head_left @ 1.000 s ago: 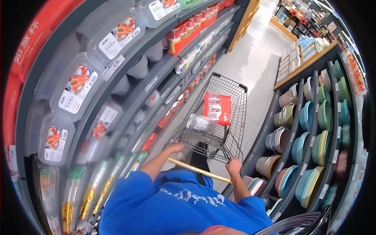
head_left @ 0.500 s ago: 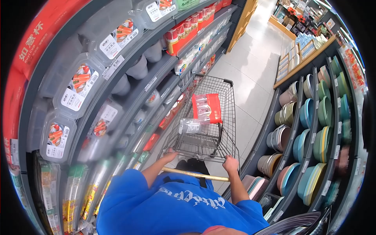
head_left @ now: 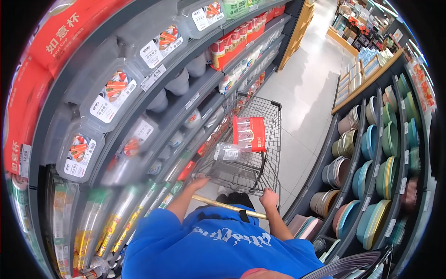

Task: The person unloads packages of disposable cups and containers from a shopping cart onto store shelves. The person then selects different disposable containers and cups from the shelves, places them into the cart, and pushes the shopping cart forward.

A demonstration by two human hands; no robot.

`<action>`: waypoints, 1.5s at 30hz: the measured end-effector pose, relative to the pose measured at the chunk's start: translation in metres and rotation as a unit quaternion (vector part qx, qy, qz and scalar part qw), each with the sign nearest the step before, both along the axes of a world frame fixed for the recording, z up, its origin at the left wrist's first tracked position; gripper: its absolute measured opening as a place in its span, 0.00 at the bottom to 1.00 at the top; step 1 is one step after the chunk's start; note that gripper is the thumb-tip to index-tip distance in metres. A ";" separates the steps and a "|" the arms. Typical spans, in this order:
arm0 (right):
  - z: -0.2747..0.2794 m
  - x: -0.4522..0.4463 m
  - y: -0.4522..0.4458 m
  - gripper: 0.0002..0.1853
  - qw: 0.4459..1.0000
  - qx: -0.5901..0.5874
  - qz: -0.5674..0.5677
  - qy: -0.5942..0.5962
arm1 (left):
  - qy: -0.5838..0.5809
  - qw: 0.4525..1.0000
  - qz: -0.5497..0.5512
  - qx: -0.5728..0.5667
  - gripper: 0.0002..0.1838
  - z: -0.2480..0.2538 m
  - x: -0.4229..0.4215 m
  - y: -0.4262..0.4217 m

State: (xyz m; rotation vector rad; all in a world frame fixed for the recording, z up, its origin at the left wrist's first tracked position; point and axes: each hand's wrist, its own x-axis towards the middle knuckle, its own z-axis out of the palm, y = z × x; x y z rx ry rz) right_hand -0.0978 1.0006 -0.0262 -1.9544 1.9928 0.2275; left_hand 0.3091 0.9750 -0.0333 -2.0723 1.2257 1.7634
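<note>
A wire shopping cart stands in front of me in the aisle. At its near left side, my left hand is closed on the cart's rear edge. My right hand is closed at the near right corner of the cart. Inside the basket lies a red and clear pack of cups. A clear plastic package with a white label rests nearer to me, beside the red pack. Between my forearms, a gold-coloured bar crosses in front of my blue shirt.
Shelves on the left carry clear plastic food boxes, grey containers and red cup packs. Stacked bowls and pots fill the right shelves. A pale tiled floor runs ahead between them.
The view has shifted slightly, so the shelves and the cart's far end appear further right and lower. Both hands stay on the cart, and its contents lie as before.
</note>
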 end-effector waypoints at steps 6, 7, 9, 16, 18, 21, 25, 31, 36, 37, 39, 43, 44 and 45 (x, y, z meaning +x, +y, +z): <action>0.001 0.021 0.007 0.11 1.000 -0.008 -0.012 -0.002 | 0.062 0.990 0.128 0.011 0.51 -0.078 0.035 0.009; 0.006 0.022 0.005 0.13 1.000 0.017 -0.005 -0.006 | 0.069 0.989 0.129 0.014 0.51 -0.080 0.038 0.010; 0.002 0.021 0.006 0.12 1.000 -0.003 -0.010 -0.008 | 0.081 0.990 0.113 0.007 0.50 -0.101 0.043 0.011; 0.006 0.026 -0.009 0.10 1.000 -0.020 -0.018 -0.007 | 0.147 0.982 0.121 -0.013 0.40 -0.064 0.035 -0.010; 0.002 0.030 -0.015 0.10 0.999 -0.021 -0.024 0.000 | 0.132 0.980 0.144 0.035 0.41 -0.038 0.034 -0.026; -0.001 0.033 -0.026 0.10 0.999 -0.030 -0.024 -0.009 | 0.136 0.981 0.126 0.058 0.42 -0.079 0.050 -0.040; 0.004 0.042 -0.048 0.10 0.999 -0.020 -0.036 0.009 | 0.124 0.983 0.131 0.034 0.40 -0.091 0.051 -0.065; -0.001 0.038 -0.077 0.10 0.999 -0.023 -0.049 0.000 | 0.079 0.989 0.124 0.022 0.30 -0.104 0.053 -0.102; -0.003 0.030 -0.106 0.10 0.998 -0.019 -0.055 0.008 | 0.121 0.985 0.102 0.062 0.28 -0.107 0.048 -0.137; -0.003 0.028 -0.112 0.10 0.998 -0.023 -0.054 0.007 | 0.136 0.983 0.098 0.070 0.28 -0.111 0.048 -0.143; -0.005 0.024 -0.127 0.10 0.998 -0.023 -0.056 0.009 | 0.165 0.975 0.112 0.098 0.29 -0.122 0.046 -0.159; -0.004 0.016 -0.150 0.11 0.998 0.002 -0.064 0.014 | 0.148 0.973 0.135 0.115 0.30 -0.127 0.035 -0.184; -0.003 0.015 -0.157 0.11 0.998 0.009 -0.068 0.016 | 0.124 0.979 0.127 0.101 0.30 -0.124 0.032 -0.192; 0.001 0.015 -0.164 0.12 0.997 0.021 -0.072 0.014 | 0.125 0.980 0.112 0.105 0.30 -0.110 0.028 -0.200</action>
